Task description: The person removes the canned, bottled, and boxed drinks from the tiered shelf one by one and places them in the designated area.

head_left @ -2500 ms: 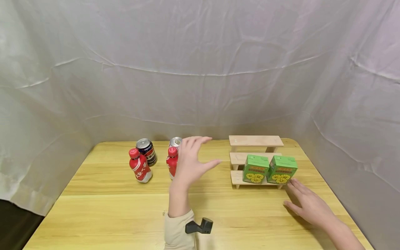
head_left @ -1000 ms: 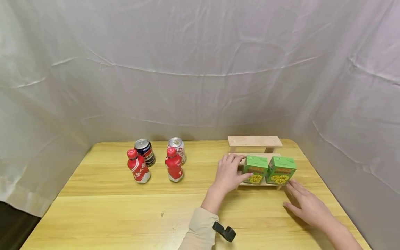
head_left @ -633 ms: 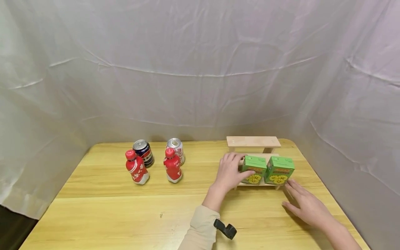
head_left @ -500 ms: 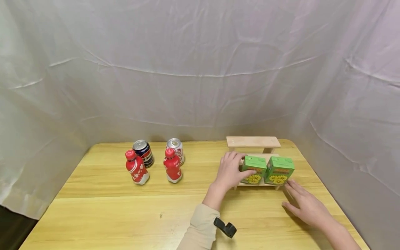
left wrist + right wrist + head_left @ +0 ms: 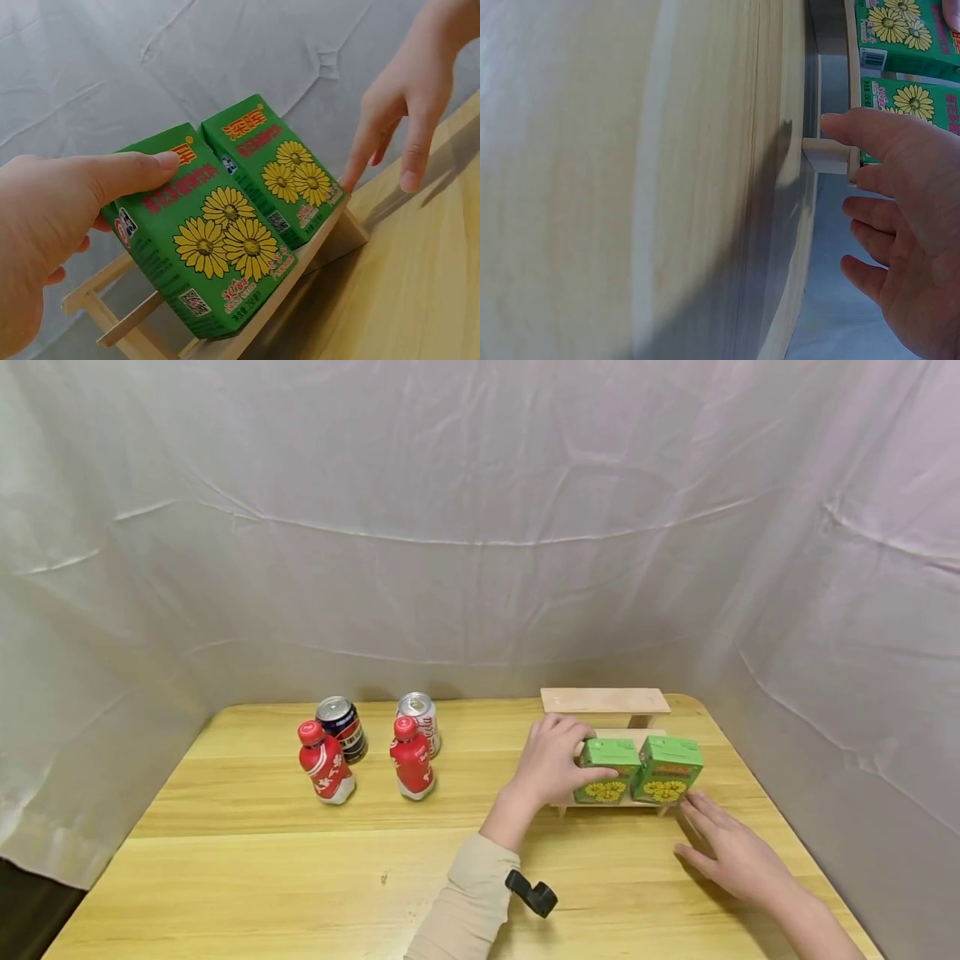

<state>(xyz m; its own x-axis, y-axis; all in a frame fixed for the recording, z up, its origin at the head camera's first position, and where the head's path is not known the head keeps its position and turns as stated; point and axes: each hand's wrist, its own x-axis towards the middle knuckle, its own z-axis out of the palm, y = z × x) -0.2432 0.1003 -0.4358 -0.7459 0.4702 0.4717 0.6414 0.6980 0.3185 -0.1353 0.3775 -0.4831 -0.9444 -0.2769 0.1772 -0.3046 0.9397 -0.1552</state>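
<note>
Two green drink cartons printed with yellow flowers stand side by side on the lowest step of a three-step wooden shelf [image 5: 603, 699]. My left hand [image 5: 551, 762] pinches the left carton [image 5: 606, 792]; its thumb lies across the front, seen closely in the left wrist view, and the fingers go behind, mostly hidden. Close beside it stands the right carton [image 5: 667, 772]. At the shelf's right end, my right hand [image 5: 738, 856] has its fingers extended, fingertips right by the lower corner of that carton. In the right wrist view, nothing is within its grasp.
On the left of the wooden table [image 5: 262, 893] stand two red bottles, a left one [image 5: 327, 768] and a right one [image 5: 412, 764]. Behind them are a dark can [image 5: 352, 735] and a silver-white can [image 5: 429, 717]. A grey cloth [image 5: 450, 568] encloses the back and sides.
My left hand has come from in front of the right bottle to the left carton and taken hold of it. That carton has turned slightly since half a second ago. The right hand stays put.
</note>
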